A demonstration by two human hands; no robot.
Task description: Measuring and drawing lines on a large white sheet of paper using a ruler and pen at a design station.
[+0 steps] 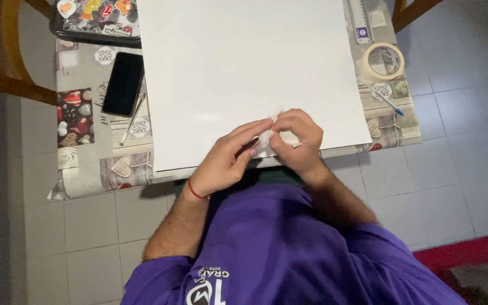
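**Both hands pinched on a small white scrap at the sheet's near edge**

We see our left hand (pixel 230 158) and right hand (pixel 296 141) meeting fingertip to fingertip over the near edge of the large white sheet (pixel 244 68), both pinching a small crumpled white piece (pixel 268 135). What it is made of we cannot tell. It sits between the hands, at 3 o'clock from the left and 9 o'clock from the right, equally near to each, with no clear long axis.

On the table (pixel 86 175), a dark phone (pixel 123 83) and a pen (pixel 133 120) lie at 10 o'clock, well apart. A tape roll (pixel 383 61) and a blue pen (pixel 390 104) lie at 2 o'clock. Nothing stands between the hands and the piece.
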